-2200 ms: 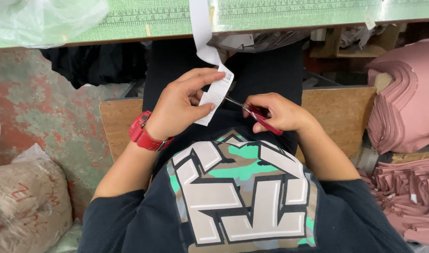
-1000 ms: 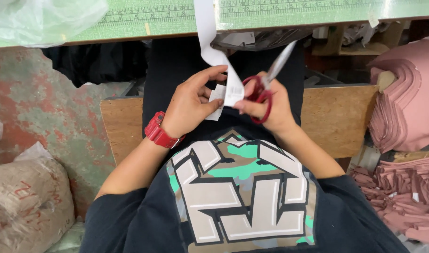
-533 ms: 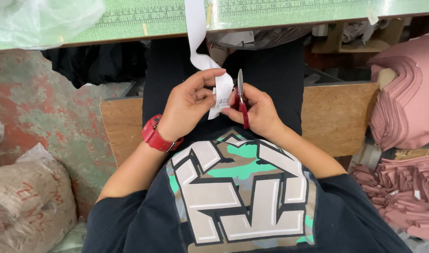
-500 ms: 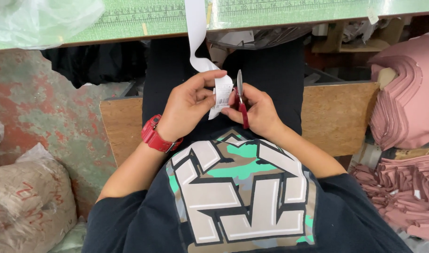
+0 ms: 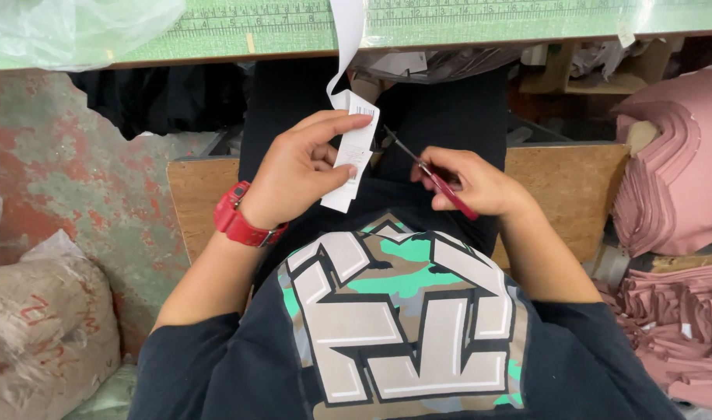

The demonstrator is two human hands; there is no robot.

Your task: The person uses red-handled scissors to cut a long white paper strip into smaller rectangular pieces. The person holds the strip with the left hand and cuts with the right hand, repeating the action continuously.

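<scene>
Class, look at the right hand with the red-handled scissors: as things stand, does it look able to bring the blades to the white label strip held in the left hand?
Probably yes: the right hand holds the scissors tips toward the label strip, nothing between.

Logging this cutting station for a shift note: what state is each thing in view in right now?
White printed label strip: hanging from the table edge, lower end pinched in the left hand.
Red-handled scissors: in the right hand, blades nearly closed, clear of the strip.
Red wristwatch: strapped on the left wrist.
Pink fabric pieces: stacked at right.
</scene>
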